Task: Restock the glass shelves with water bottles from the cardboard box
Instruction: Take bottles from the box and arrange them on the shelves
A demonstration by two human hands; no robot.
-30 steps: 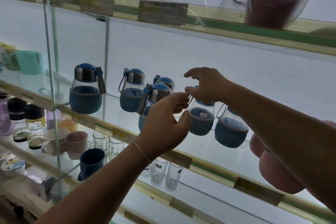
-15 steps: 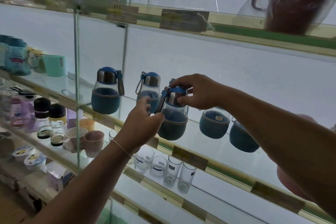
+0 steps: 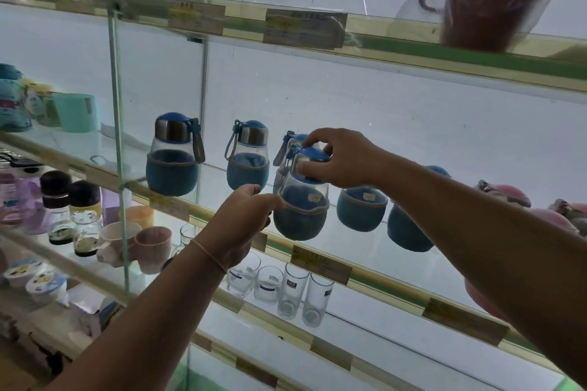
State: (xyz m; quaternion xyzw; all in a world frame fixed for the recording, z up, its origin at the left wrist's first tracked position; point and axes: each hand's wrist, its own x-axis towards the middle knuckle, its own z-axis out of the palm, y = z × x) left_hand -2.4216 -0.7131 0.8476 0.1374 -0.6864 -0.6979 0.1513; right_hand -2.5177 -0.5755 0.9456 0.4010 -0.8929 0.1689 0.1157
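1. Left hand [image 3: 239, 225] — nearest, reaching up from 7 o'clock; fingers curled, thumb and fingertips meeting the sleeve edge of the held bottle [image 3: 301, 197] at its 9 o'clock side.
2. Right hand [image 3: 341, 157] comes in from 3 o'clock and pinches the bottle's blue cap from above.
3. The bottle, clear with a blue sleeve, stands at the front edge of the middle glass shelf [image 3: 365, 267].
4. Behind it — more blue bottles [image 3: 247, 154] in a row; pink ones at 3 o'clock.
5. Drinking glasses [image 3: 292, 290] stand on the shelf below, at 6 o'clock.
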